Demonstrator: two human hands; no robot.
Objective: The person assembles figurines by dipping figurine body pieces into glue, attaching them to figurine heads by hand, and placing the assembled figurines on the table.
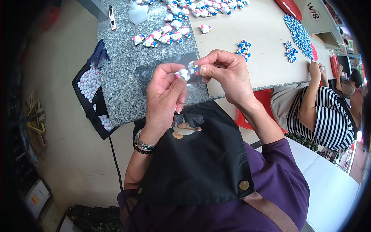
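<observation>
In front of my chest, just above the table's near edge, my hands are close together. My left hand (165, 91) is closed around a small white figurine head (185, 74) with a bit of pink on it. Between the thumb and fingers of my right hand (228, 73) is a tiny blue and yellow figurine body (196, 70), partly hidden by the fingertips. The two pieces nearly meet; whether they touch I cannot tell. A clear plastic sheet (154, 63) lies on the speckled grey tabletop (123, 85) beneath my hands.
Several white figurines (165, 38) stand beyond my hands. Blue bodies form a small cluster (243, 49) and a larger pile (299, 36) at right. A black bag (79, 98) of white pieces hangs left. A white bottle (138, 13) and a cutter (112, 17) lie far left. A person in stripes (328, 112) sits right.
</observation>
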